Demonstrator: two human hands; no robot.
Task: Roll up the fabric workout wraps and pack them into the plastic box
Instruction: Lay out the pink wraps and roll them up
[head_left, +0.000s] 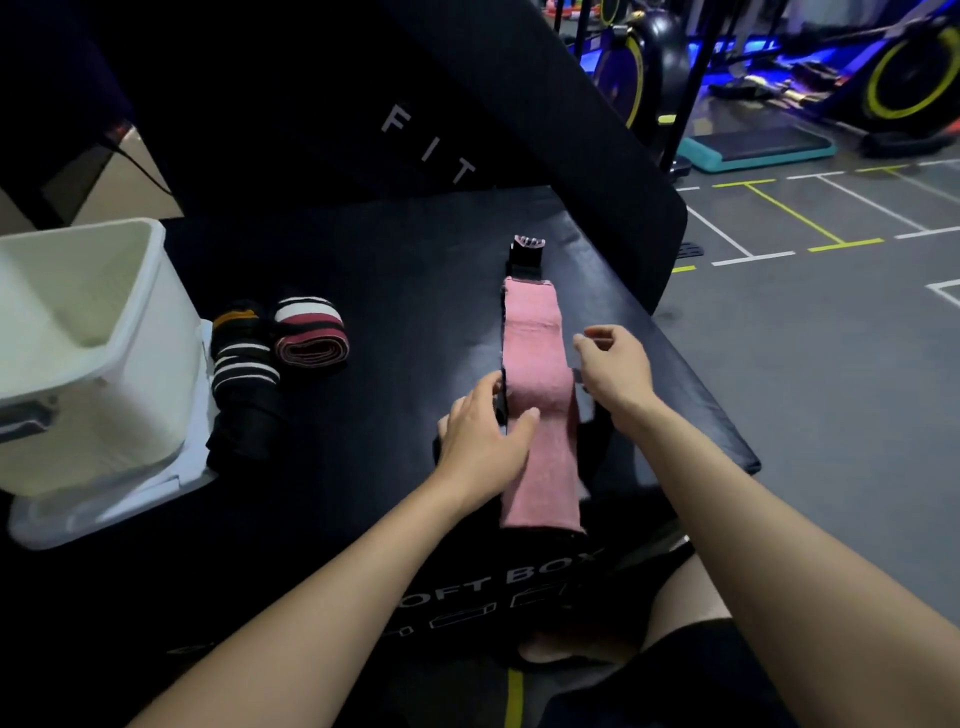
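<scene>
1. The fingers (485, 400) of the left hand (480, 447) are being held nearly straight and laid on the left edge of the pink wrap (535, 384), with the thumb lying across the pink cloth; the fingers of the right hand (613, 371) are being held loosely curled just beside the wrap's right edge, and whether they are pinching the edge cannot be told.
2. Everything is being carried by a black padded box top (395, 291), whose near face is lettered "SOFT BOX"; a black pad (415, 104) lettered "FIT" is being leaned behind it.
3. A grey gym floor (831, 332) with white and yellow lines is being shown to the right, with exercise bikes (914, 78) and a teal step platform (758, 148) at the far right.
4. The pink wrap is being stretched flat from the far middle of the top to its near edge, between the two hands.
5. A white plastic box (93, 353) is being kept at the left on a white lid (104, 514); two rolled striped wraps (280, 343) are lying just to its right, well apart from both hands.
</scene>
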